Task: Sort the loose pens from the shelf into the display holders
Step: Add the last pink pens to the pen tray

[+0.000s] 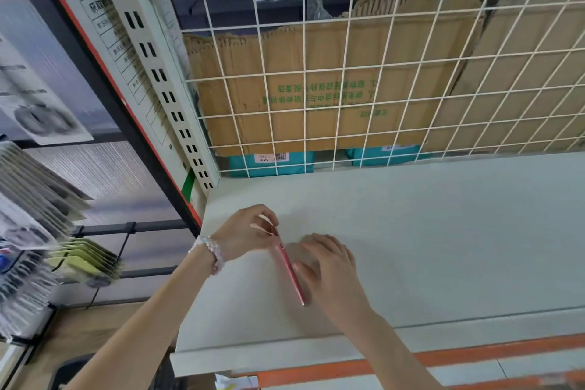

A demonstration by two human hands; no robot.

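Over the white shelf [411, 231], the left hand [245, 233] pinches the top end of a pink pen [291, 272] with curled fingers, while the right hand [329, 266], fingers loosely extended, lies against the pen's lower shaft.

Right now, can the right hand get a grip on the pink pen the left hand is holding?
Probably yes. The right hand lies right beside the pink pen, nothing between them; the left hand pinches only its upper end.
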